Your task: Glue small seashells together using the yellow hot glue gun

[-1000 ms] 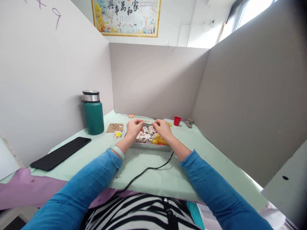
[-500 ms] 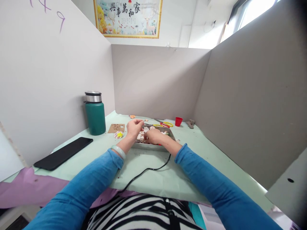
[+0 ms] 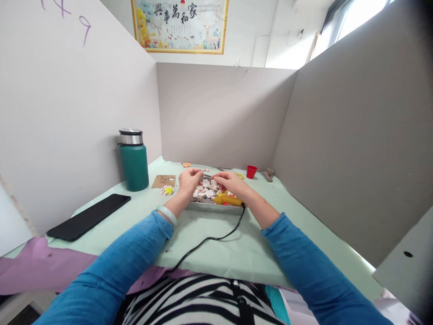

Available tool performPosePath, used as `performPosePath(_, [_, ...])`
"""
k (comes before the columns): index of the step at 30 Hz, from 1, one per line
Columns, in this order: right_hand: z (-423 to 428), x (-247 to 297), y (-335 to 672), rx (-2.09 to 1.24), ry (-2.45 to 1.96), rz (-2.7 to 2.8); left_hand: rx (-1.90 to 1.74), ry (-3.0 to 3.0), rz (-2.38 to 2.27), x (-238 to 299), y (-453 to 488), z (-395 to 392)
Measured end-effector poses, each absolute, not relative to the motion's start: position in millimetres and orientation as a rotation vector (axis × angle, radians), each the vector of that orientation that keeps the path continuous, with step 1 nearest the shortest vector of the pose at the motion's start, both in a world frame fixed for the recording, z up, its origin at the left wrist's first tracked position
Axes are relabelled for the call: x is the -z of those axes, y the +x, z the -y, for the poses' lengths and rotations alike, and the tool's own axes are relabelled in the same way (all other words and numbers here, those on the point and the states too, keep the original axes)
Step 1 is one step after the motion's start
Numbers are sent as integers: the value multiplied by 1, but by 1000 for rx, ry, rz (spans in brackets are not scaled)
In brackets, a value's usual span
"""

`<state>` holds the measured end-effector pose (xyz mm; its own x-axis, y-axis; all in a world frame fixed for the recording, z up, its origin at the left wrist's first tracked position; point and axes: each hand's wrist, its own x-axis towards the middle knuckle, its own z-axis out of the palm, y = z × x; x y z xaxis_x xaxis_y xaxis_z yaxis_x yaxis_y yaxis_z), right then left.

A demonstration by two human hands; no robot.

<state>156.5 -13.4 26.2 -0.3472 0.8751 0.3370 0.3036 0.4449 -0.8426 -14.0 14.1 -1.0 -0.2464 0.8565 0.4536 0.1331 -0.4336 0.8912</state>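
A metal tray (image 3: pixel 206 206) holds many white and pinkish shell pieces (image 3: pixel 209 193). In its front right part lies a yellow-orange glue gun (image 3: pixel 227 199), with a black cord (image 3: pixel 216 238) running from it toward the table's front edge. My left hand (image 3: pixel 190 180), a pale bangle on its wrist, is closed in a pinch over the tray's left side; what it holds is too small to name. Fingertips together, my right hand (image 3: pixel 230 181) is above the tray's right side, close to the left fingertips. Anything between its fingers cannot be made out.
Left of the tray are a flower-like piece (image 3: pixel 167 190), a brown card (image 3: pixel 163 181), a green bottle (image 3: pixel 134 162) and a black phone-like slab (image 3: pixel 91 216). Behind it stand a red cup (image 3: pixel 251 171) and a grey lump (image 3: pixel 268 174). Grey panels (image 3: pixel 223 113) enclose the table.
My right hand has risen out of the tray and moved back, uncovering the glue gun and more shells. It now covers much of the scissors behind. My left hand has stayed in place.
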Motion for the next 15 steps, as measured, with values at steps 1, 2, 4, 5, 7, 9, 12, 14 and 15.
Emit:
performPosePath(1, [17,-28,155,-927,-974,1850,-1733,1484,-1214,1,-14,-14])
performPosePath(2, [19,-30,154,-966,-959,1819,-1730,1504,-1218,1,-14,-14])
performPosePath(4, [24,-32,151,-1004,-944,1740,-1721,1547,-1237,0,-13,-13])
performPosePath(5, [25,-32,150,-999,-939,1705,-1717,1568,-1251,-1,-12,-11])
performPosePath(7, [26,-32,149,-936,-929,1671,-1713,1610,-1277,-3,-11,-8])
performPosePath(9, [25,-30,148,-801,-926,1689,-1706,1661,-1302,-5,-9,-4])
performPosePath(12, [23,-28,148,-575,-929,1723,-1695,1726,-1330,-7,-7,0])
performPosePath(14, [23,-28,148,-497,-922,1708,-1692,1749,-1336,-7,-6,0])
performPosePath(15, [24,-28,147,-483,-920,1694,-1690,1760,-1336,-7,-6,0])
